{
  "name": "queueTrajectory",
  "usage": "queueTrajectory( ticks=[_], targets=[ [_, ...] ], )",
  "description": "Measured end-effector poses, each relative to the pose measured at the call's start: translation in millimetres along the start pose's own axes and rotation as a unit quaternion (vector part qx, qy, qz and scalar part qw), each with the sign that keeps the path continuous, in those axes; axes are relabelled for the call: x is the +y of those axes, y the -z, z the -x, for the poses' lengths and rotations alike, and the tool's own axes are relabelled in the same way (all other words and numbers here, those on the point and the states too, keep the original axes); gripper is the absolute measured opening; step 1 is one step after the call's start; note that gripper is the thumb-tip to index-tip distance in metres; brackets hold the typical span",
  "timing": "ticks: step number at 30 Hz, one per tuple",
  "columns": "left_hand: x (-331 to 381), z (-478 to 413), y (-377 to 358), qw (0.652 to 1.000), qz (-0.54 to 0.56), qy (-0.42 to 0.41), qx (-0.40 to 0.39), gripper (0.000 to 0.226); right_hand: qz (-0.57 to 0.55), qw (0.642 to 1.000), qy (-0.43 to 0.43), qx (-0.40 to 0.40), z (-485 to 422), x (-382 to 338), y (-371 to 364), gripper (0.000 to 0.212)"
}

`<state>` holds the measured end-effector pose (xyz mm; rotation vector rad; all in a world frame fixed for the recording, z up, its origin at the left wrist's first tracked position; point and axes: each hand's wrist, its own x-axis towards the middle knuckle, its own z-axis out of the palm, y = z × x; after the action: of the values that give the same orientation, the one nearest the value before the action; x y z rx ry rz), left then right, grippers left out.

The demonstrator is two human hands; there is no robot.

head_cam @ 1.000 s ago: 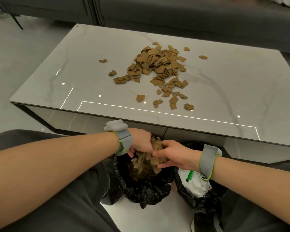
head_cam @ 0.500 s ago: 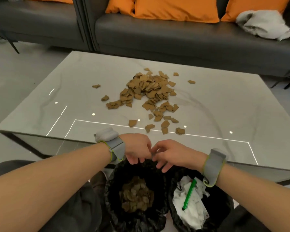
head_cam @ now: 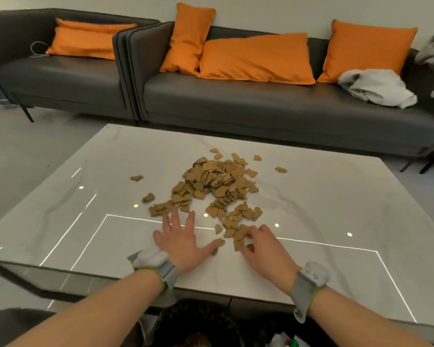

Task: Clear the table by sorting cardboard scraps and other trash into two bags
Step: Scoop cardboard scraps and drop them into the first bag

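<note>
Between both hands (head_cam: 181, 242) (head_cam: 262, 245), cardboard scraps (head_cam: 237, 235), touching fingers

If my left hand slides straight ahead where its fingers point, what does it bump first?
Probably the brown cardboard scraps just beyond the fingertips of the left hand, at the near edge of the pile on the white marble table. Nothing else lies between.
</note>
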<state>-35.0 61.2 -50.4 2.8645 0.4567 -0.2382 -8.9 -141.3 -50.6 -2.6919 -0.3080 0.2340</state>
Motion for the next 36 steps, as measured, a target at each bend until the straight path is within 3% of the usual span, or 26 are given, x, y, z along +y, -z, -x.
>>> queueTrajectory(
  ticks=[2,6,8,10,12,16,18,23,27,36],
  targets=[
    [0,-12,-11,0.997,0.018,-0.019,0.069,0.107,-0.033,0.999,0.034,0.01,-10,-2,0,0.022],
    [6,-38,-20,0.993,0.038,-0.038,0.106,0.078,-0.111,0.992,0.055,0.003,-31,9,18,0.019],
    [7,-47,-28,0.992,0.029,-0.044,0.113,0.072,-0.132,0.989,0.039,0.045,-51,24,34,0.017],
    [7,-56,-32,0.992,0.025,-0.037,0.12,0.069,-0.124,0.986,0.004,0.11,-82,46,53,0.027],
    [6,-57,-38,0.99,0.025,-0.026,0.136,0.067,-0.099,0.987,-0.033,0.126,-117,69,66,0.044],
    [8,-60,-44,0.988,0.028,-0.022,0.152,0.064,-0.117,0.984,-0.114,0.076,-193,96,69,0.065],
    [8,-62,-43,0.988,0.024,-0.025,0.149,0.064,-0.061,0.987,-0.137,0.055,-230,95,59,0.073],
    [7,-62,-43,0.989,0.022,-0.031,0.145,0.066,0.024,0.985,-0.165,0.047,-287,66,47,0.073],
    [9,-60,-42,0.989,0.015,-0.036,0.145,0.064,0.058,0.995,-0.075,0.033,-319,42,38,0.072],
    [7,-64,-45,0.99,0.013,-0.036,0.135,0.067,0.067,0.981,0.129,-0.126,-351,-40,18,0.055]
  ],
)
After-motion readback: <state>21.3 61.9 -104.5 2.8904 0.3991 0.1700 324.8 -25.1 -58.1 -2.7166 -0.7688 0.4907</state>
